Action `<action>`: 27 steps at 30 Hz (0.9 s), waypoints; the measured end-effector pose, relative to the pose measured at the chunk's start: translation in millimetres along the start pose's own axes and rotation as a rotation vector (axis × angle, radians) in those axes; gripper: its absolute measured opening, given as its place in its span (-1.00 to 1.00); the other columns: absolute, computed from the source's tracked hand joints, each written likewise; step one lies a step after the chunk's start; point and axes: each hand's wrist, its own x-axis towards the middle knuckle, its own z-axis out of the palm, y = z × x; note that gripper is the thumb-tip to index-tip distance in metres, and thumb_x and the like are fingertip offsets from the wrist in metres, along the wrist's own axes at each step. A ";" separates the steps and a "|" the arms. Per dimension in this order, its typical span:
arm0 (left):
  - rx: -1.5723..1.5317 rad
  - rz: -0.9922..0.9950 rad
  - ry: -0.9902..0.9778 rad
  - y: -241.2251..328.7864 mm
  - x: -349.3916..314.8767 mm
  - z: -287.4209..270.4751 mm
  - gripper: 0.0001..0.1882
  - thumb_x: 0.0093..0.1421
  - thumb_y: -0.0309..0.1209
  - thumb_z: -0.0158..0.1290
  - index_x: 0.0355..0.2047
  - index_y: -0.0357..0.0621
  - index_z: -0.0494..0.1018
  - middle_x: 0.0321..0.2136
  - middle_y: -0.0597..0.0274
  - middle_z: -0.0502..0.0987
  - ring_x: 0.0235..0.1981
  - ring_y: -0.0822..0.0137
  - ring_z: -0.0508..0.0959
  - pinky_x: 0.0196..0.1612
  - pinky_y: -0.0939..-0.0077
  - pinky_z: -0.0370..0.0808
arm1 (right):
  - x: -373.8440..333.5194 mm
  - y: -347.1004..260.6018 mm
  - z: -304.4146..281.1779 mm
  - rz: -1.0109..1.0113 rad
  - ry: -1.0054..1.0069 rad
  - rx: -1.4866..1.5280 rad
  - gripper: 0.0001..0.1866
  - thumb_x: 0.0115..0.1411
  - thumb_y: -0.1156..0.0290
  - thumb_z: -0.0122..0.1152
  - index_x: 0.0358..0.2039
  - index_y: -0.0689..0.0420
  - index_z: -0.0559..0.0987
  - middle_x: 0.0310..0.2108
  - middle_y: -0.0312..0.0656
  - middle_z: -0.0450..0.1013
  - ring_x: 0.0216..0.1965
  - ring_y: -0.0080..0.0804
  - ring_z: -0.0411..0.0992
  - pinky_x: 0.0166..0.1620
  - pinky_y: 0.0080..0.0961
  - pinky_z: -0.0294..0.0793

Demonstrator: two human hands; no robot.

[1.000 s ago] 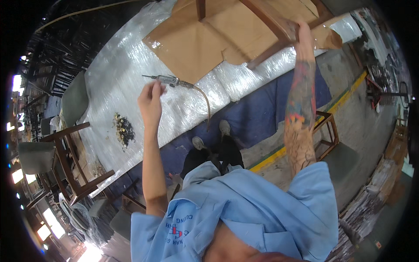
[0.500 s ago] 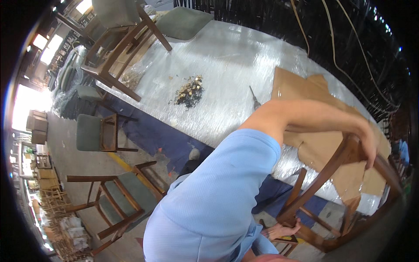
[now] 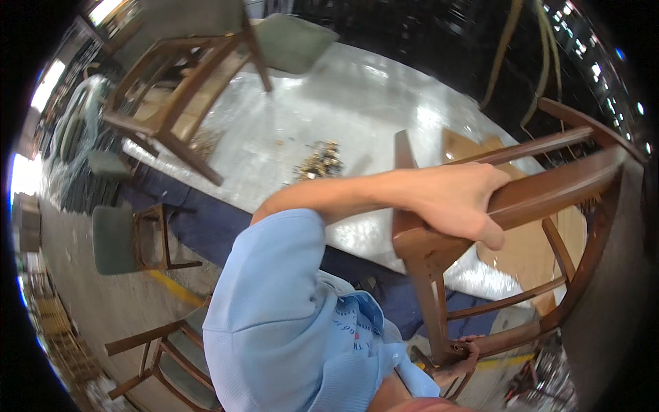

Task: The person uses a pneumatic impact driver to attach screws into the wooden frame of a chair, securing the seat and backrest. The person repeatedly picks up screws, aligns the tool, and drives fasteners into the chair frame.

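Observation:
A dark brown wooden chair frame (image 3: 556, 196), tilted on its side, fills the right of the view. My left hand (image 3: 467, 202) reaches across and wraps over its upper rail near a corner, thumb on the near side. Lower down, my right hand (image 3: 461, 364) closes round the corner where a leg meets a lower rail; its palm is partly hidden. A broad grey-brown surface (image 3: 607, 309) at the far right edge seems to belong to the same chair. Brown cardboard (image 3: 525, 257) lies beneath and behind the frame.
A plastic-covered worktable (image 3: 371, 89) bears a heap of small hardware (image 3: 321, 161), a grey-green pad (image 3: 295, 42) and another wooden chair (image 3: 185, 89). More chairs (image 3: 115, 240) stand on the floor at left. Hoses (image 3: 508, 51) hang at the back right.
The chair frame has been raised and turned, its upper part swinging left and up over the table. My left hand has come closer with it, and the view has shifted.

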 end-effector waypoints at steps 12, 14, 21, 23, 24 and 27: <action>-0.432 -0.619 0.874 -138.0 -225.7 -195.5 -0.60 0.06 -0.15 0.22 -0.23 -0.19 0.47 -0.50 0.26 0.45 -0.51 0.43 0.52 -0.41 0.50 0.47 | 59.2 22.3 305.8 -0.051 -0.791 -0.983 -0.67 0.08 0.16 0.23 -0.27 0.16 0.55 -0.34 -0.24 0.50 -0.32 -0.48 0.46 -0.26 -0.52 0.41; -0.534 -0.597 0.933 -166.7 -242.9 -219.2 -0.61 0.08 -0.10 0.20 -0.27 -0.15 0.48 -0.51 0.29 0.44 -0.50 0.44 0.51 -0.39 0.50 0.46 | 54.3 22.7 344.0 0.078 -0.881 -0.792 -0.76 0.08 0.17 0.23 -0.40 0.09 0.53 -0.48 -0.26 0.47 -0.47 -0.47 0.42 -0.31 -0.51 0.40; -0.590 -0.642 1.047 -156.7 -305.1 -213.3 -0.61 0.16 -0.05 0.13 -0.28 -0.15 0.52 -0.58 0.37 0.41 -0.59 0.51 0.41 -0.48 0.57 0.35 | -2.7 62.7 357.9 0.190 -0.827 -0.738 -0.74 0.10 0.19 0.31 -0.32 0.09 0.57 -0.43 -0.31 0.47 -0.37 -0.51 0.43 -0.28 -0.54 0.41; -0.661 -0.638 1.133 -145.9 -300.2 -203.2 -0.63 0.17 -0.09 0.11 -0.26 -0.17 0.53 -0.61 0.38 0.39 -0.61 0.51 0.37 -0.51 0.60 0.30 | -6.6 65.9 342.3 0.132 -0.775 -0.764 -0.71 0.09 0.18 0.33 -0.29 0.12 0.57 -0.38 -0.30 0.49 -0.36 -0.51 0.43 -0.26 -0.56 0.41; -0.699 -0.649 1.159 -137.0 -289.2 -202.4 -0.64 0.16 -0.13 0.12 -0.25 -0.19 0.53 -0.62 0.37 0.39 -0.61 0.49 0.37 -0.52 0.61 0.29 | -1.7 67.6 335.6 0.043 -0.744 -0.778 -0.70 0.09 0.18 0.33 -0.29 0.13 0.57 -0.36 -0.30 0.49 -0.38 -0.50 0.43 -0.28 -0.56 0.41; -0.568 -0.866 1.188 -116.3 -260.0 -201.7 -0.62 0.21 -0.06 -0.01 -0.27 -0.11 0.54 -0.61 0.43 0.33 -0.63 0.49 0.29 -0.51 0.63 0.18 | -15.0 66.9 314.8 -0.072 -0.794 -0.725 -0.67 0.15 0.16 0.25 -0.22 0.16 0.57 -0.29 -0.25 0.48 -0.29 -0.49 0.44 -0.20 -0.51 0.43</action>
